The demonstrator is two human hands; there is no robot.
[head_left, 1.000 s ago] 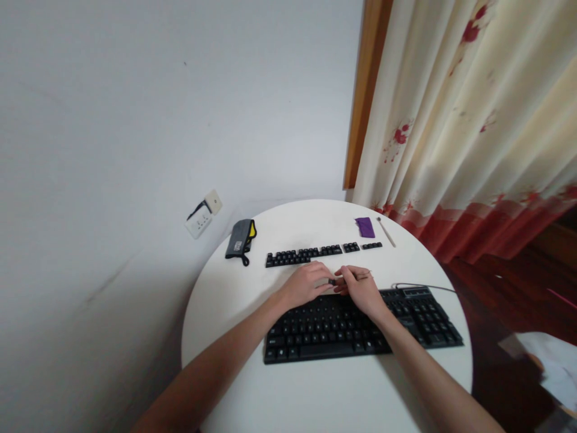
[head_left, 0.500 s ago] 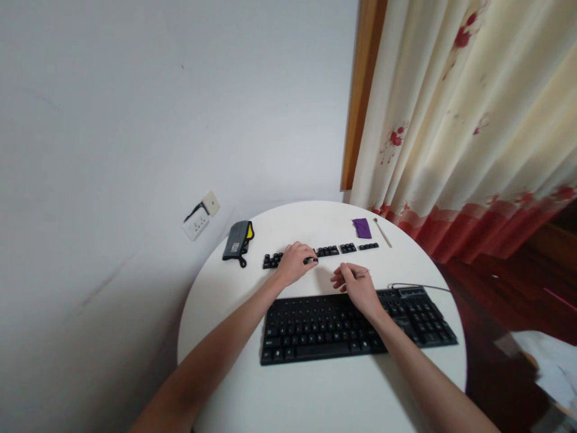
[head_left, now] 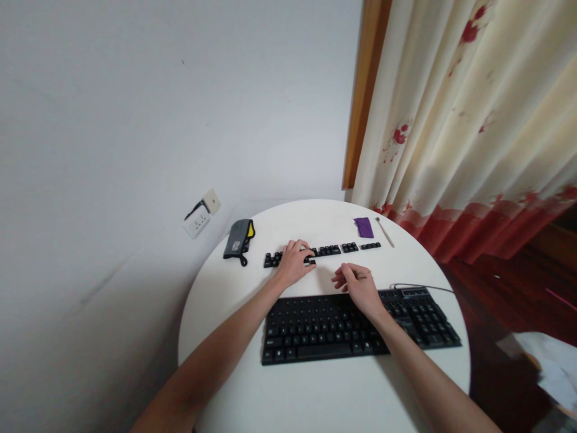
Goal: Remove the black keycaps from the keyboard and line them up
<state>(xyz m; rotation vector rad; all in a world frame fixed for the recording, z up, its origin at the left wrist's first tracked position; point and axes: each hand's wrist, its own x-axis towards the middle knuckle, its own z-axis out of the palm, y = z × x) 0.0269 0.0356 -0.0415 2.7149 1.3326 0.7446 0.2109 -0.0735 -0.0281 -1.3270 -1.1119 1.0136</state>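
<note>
Left hand (head_left: 294,263): half open, fingers arched over the keycaps (head_left: 327,251), thumb low by a cap on the near side — cannot tell whether pinching it.
Right hand (head_left: 358,284): loosely curled around a thin item (head_left: 363,276), too small to make out — over the keyboard (head_left: 311,328).
Keycaps: lined up beyond the keyboard on the white surface (head_left: 315,394).
Grey pouch (head_left: 237,239): near the row's left end.
Purple cloth (head_left: 363,228): farther back, beside a slim stick (head_left: 384,233).
</note>
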